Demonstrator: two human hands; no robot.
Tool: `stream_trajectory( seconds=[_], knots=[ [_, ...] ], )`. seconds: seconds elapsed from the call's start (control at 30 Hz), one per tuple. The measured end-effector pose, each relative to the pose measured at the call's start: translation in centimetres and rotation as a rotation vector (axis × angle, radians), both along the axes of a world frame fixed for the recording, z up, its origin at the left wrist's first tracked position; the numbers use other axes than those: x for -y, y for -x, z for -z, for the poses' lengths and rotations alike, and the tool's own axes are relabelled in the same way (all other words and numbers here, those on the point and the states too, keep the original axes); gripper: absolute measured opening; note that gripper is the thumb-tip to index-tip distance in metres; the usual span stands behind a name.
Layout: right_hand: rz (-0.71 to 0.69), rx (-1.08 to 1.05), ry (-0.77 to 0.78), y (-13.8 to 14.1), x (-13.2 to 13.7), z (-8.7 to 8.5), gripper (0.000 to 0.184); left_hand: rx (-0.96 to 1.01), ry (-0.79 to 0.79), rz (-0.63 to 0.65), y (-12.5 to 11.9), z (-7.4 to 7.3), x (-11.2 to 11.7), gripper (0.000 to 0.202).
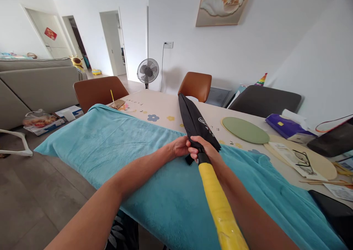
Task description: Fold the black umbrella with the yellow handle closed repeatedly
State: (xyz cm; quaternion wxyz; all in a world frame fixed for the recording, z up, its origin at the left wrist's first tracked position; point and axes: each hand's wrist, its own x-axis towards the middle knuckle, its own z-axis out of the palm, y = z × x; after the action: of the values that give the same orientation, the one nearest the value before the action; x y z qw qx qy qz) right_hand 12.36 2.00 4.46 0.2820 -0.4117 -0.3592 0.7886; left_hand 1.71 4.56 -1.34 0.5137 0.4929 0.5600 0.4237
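Head view. Item: folded black umbrella (193, 119), one, at the centre of the frame, slanting from upper centre to the lower edge; one yellow-wrapped handle (216, 198), nearest the camera. Condition: canopy gathered, loose at its lower right edge; one short strap (189, 159) hanging by the hands.

Hands, two. Right hand (205, 149): fingers clamped around the umbrella just above the handle. Left hand (181, 145): at the canopy's left edge, fingers partly hidden behind the cloth; cannot tell whether they grip it.

Handling, as judged: fairly light, long and stiff along the shaft; canopy soft and thin, probably slippery, ribs liable to bend. Best hold: the handle or the collar above it, with the other hand lightly around the folds.

Also listed: teal towel (154, 206), one, spread across the surface (162, 104), lower centre; green mat (245, 130), one, and cream mat (322, 166), one, right; glasses (302, 165), one pair; purple tissue pack (286, 126), one, right; brown chairs (100, 90), two, upper left and upper centre; dark chair (264, 101), one, upper right; fan (148, 71), one, upper centre.
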Motion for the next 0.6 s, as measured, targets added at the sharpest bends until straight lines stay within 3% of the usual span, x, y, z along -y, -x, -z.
stream_trajectory(
  seconds=[0.13,0.23,0.3,0.4,0.47,0.6],
  knots=[
    [-0.046,0.087,-0.083,-0.4,-0.5,-0.1,0.020,0.481,0.252,0.368,-0.1,0.3,-1.2,0.030],
    [0.007,0.147,-0.151,-0.2,-0.6,0.7,0.019,0.481,0.323,0.437,1.3,0.4,-1.5,0.025],
    [0.057,0.177,-0.166,0.1,-0.8,1.7,0.018,0.344,0.283,0.322,2.7,0.4,-1.8,0.018],
    [0.114,0.136,-0.130,0.5,-0.8,3.2,0.017,0.040,0.107,-0.134,4.9,0.8,-2.7,0.014],
    [0.105,0.047,-0.088,0.9,-0.5,4.1,0.016,-0.071,0.026,-0.347,5.9,1.1,-3.2,0.019],
    [0.018,-0.050,0.035,2.0,0.7,5.1,0.017,-0.262,-0.166,-0.503,5.8,0.2,-2.9,0.022]
  ],
)
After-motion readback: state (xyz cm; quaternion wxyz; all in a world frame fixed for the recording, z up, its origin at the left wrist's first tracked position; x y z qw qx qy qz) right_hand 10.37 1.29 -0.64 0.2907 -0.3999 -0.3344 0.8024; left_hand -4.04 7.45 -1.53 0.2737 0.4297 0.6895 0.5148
